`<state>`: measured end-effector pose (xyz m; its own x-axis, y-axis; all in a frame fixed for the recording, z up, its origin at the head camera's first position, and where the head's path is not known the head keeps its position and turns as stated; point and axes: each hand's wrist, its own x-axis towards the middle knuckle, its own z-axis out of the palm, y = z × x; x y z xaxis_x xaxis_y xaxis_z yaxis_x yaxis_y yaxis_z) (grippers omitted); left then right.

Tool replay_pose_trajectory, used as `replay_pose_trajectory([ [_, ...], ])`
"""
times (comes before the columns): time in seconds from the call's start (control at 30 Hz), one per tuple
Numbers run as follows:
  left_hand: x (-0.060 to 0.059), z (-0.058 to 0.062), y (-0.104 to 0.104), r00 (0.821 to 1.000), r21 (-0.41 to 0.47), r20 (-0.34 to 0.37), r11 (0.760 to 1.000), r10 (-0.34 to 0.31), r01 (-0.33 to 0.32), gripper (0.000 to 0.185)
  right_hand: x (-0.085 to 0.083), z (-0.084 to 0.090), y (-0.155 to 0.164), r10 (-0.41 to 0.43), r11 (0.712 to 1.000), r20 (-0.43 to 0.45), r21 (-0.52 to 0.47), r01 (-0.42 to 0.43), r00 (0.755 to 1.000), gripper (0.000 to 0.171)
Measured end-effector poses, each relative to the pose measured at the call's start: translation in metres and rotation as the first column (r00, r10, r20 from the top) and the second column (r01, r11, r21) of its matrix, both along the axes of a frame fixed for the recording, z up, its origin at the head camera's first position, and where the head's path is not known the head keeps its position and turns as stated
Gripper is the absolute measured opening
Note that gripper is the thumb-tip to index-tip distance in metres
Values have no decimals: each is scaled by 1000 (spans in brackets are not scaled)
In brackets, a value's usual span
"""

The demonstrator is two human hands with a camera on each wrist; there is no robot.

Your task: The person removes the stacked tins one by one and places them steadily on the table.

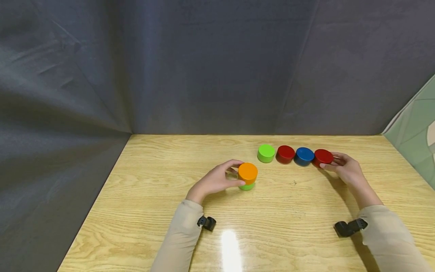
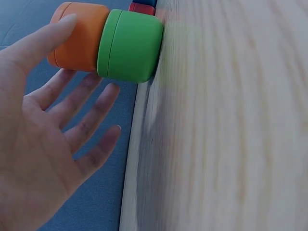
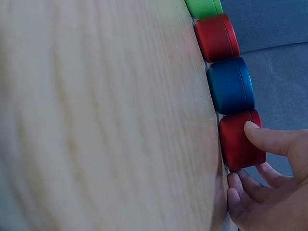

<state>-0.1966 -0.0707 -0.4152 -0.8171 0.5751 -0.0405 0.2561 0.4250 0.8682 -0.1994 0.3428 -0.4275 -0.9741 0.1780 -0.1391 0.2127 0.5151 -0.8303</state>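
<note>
Cylinder, orange (image 1: 247,172), qty 1, stacked on lower grn cyl (image 1: 248,187), L hand (image 1: 217,180) at its 8–9 o'clk, thumb & fingers clamped on orange. Row, qty 4, at 1–3 o'clk from stack, L to R: rear grn cyl (image 1: 266,154), 1st red cyl (image 1: 285,155), blue cyl (image 1: 304,156), 2nd red cyl (image 1: 321,158); R hand (image 1: 346,170) at last item's 4 o'clk, thumb & fingers clamped on it. Under all: wood tbl (image 1: 278,226).

Occlusions and crops.
Head view: lower green canister (image 1: 248,186) mostly hidden under orange canister (image 1: 247,172); dark speck (image 1: 295,183) too small to identify. Right wrist view: top edge crops far green canister (image 3: 204,6); right edge crops right hand (image 3: 276,197).
</note>
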Motion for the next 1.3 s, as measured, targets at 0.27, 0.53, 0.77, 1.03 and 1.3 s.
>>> replay_pose_trajectory([
  [0.27, 0, 0, 0, 1000, -30, 24, 999, -20, 20, 61, 3, 2, 4, 47, 999, 10, -11, -47, 999, 79],
  [0.53, 1, 2, -2, 998, -44, 52, 998, -42, 44, 64, 11, 7, 8, 70, 996, -25, -52, -71, 997, 81],
  [0.77, 0, -1, -2, 997, -44, 57, 997, -55, 58, 64, 18, 12, 11, -8, 982, -82, -188, -7, 997, 77],
  [1.03, -2, -3, -4, 996, -71, 65, 996, -56, 60, 64, 25, 18, 11, -45, 974, -120, -227, 17, 992, 68],
  [1.3, -8, 0, -4, 994, -62, 81, 995, -78, 83, 66, 32, 25, 0, -79, 927, -202, -375, -2, 976, 39],
])
